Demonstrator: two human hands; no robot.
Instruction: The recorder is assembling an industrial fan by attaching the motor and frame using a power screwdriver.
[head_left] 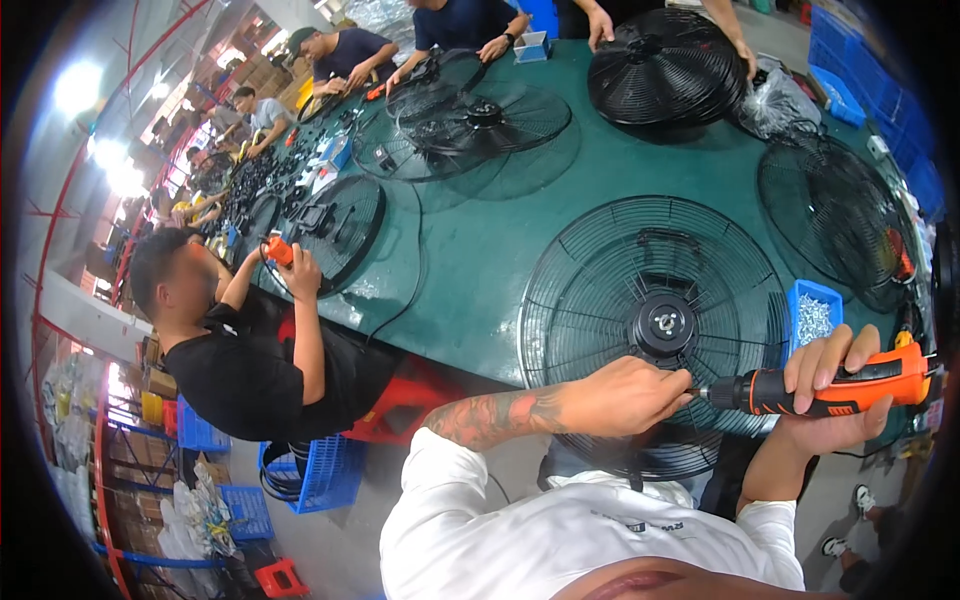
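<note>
My right hand (pixel 832 395) is wrapped round the body of an orange and black electric screwdriver (pixel 768 391), which lies level and points left. Its bit ends at the fingertips of my left hand (pixel 628 396), which are pinched together. Whatever they hold there is too small to make out. Just beyond both hands, a round black fan grille (pixel 600 290) with a dark central hub (pixel 664 322) lies on the green table (pixel 470 300). A blue tray of small silvery screws (pixel 815 318) stands close to my right hand.
A stack of black grilles (pixel 665 70) sits at the far side, with a person's hands on it. More grilles (pixel 830 215) lie to the right. At the left, a co-worker in black (pixel 260 350) holds an orange tool (pixel 280 252). A black cable (pixel 418 260) crosses the table.
</note>
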